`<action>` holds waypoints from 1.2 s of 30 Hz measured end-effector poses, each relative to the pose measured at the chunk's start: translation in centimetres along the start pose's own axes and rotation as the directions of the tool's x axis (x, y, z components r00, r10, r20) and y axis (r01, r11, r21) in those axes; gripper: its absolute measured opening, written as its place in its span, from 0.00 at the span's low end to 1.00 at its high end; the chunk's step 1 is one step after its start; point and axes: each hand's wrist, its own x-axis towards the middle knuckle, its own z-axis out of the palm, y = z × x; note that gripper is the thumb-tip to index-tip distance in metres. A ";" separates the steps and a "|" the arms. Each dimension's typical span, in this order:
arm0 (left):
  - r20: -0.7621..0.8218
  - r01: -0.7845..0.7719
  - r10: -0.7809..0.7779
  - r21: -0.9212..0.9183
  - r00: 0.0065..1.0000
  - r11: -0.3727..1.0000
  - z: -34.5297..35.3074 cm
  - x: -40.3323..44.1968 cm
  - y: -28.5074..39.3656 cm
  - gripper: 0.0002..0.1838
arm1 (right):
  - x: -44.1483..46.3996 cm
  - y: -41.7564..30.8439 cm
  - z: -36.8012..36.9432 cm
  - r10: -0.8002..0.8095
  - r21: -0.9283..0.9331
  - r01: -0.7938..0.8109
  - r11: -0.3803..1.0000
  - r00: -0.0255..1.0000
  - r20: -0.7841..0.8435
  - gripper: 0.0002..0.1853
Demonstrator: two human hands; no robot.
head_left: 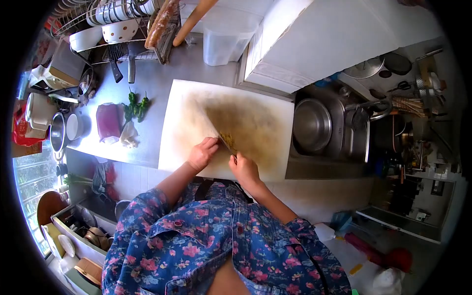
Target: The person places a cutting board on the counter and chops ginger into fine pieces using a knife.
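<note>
On the white cutting board (pixel 179 142), my right hand (pixel 245 170) is closed round the handle of a knife (pixel 210 124). Its pale blade points away from me and to the left. Small yellowish chopped bits (pixel 227 138) lie along the right side of the blade, near the handle. My left hand (pixel 202 153) rests on the board with its fingers drawn together, the fingertips right beside the blade. Whatever is between those fingertips, if anything, is too small to make out. Brownish stains cover much of the board's middle.
Left of the board lie green peppers (pixel 136 105), a pinkish-purple packet (pixel 108 121) and a crumpled plastic bag (pixel 129 134). A dish rack (pixel 160 42) with bowls stands at the back left. At right, a metal basin (pixel 312 125) sits in the sink (pixel 336 142). A white cabinet (pixel 314 44) overhangs behind.
</note>
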 end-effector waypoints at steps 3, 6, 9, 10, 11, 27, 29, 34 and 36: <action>-0.007 0.015 -0.015 0.031 1.000 0.999 0.1 -0.2 0.0 0.14 | -1.1 -0.8 -2.7 0.076 0.019 -0.079 0.997 0.991 0.109 0.15; -0.039 -0.003 0.004 0.006 0.999 1.000 -0.3 0.0 0.1 0.14 | -1.6 -1.5 -4.7 0.111 -0.064 -0.100 0.993 0.975 0.193 0.15; -0.080 0.012 -0.013 -0.006 0.997 1.000 -0.1 0.1 0.0 0.11 | -1.2 -1.1 -3.1 0.141 -0.118 -0.118 0.986 0.966 0.214 0.14; -0.067 0.022 -0.022 -0.009 0.998 1.000 -0.1 -0.1 0.0 0.11 | -1.2 -0.9 -2.0 0.127 -0.112 -0.108 0.988 0.976 0.179 0.15; -0.053 0.027 -0.028 -0.012 0.998 1.000 -0.1 -0.2 0.0 0.11 | -1.2 -0.6 -0.6 0.115 -0.106 -0.101 0.989 0.983 0.140 0.15; -0.064 -0.006 0.004 -0.022 0.998 1.000 0.2 -0.4 -0.6 0.11 | -0.2 -0.5 0.2 0.044 -0.102 -0.037 0.994 0.997 0.065 0.16; -0.072 -0.011 0.008 -0.049 0.997 0.999 -0.1 -0.4 -0.4 0.12 | 0.5 0.0 1.0 0.034 -0.055 -0.032 0.998 0.999 0.038 0.15; -0.058 -0.005 0.005 -0.004 0.998 1.000 -0.3 -0.5 -0.4 0.12 | 0.1 -0.8 -1.7 0.062 0.024 -0.065 0.998 0.994 0.092 0.15; -0.058 -0.021 0.020 -0.013 0.998 1.000 0.0 -0.4 -0.6 0.12 | -0.5 -0.9 -3.0 0.081 -0.005 -0.081 0.997 0.987 0.141 0.15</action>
